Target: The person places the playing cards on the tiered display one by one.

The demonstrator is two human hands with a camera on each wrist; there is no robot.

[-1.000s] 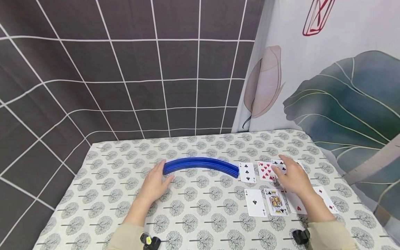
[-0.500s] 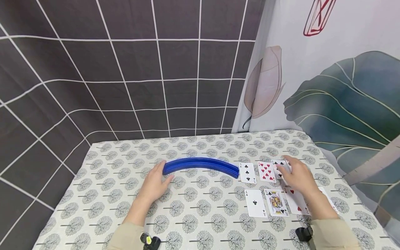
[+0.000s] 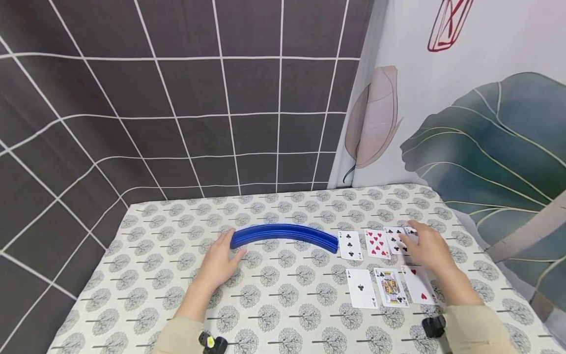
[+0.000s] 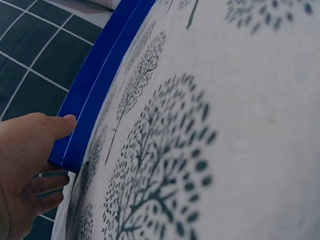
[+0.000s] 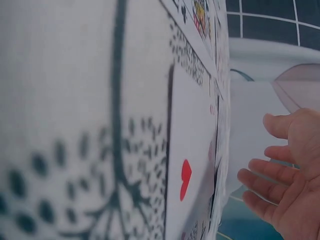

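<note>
A blue curved card holder (image 3: 285,232) lies on the patterned cloth. My left hand (image 3: 221,258) holds its left end; in the left wrist view the thumb (image 4: 66,125) lies over its face and the fingers reach behind the end. My right hand (image 3: 431,248) is over the back row of playing cards at the right, fingers spread and relaxed. That row has a three of clubs (image 3: 350,245), a hearts card (image 3: 377,244), a clubs card (image 3: 394,238) and another card (image 3: 410,231) partly under the fingertips. In the right wrist view the hand (image 5: 295,175) holds nothing.
A front row of cards has an ace of clubs (image 3: 361,288), a clubs face card (image 3: 390,286) and a two of hearts (image 3: 417,285) beside my right forearm. The tree-print tablecloth (image 3: 177,275) meets a dark grid curtain (image 3: 252,132) and a leaf-print curtain (image 3: 477,132) behind.
My right hand has moved right along the back row, uncovering the clubs card there. The forearm now hides the diamond card of the front row. The left hand has stayed on the holder.
</note>
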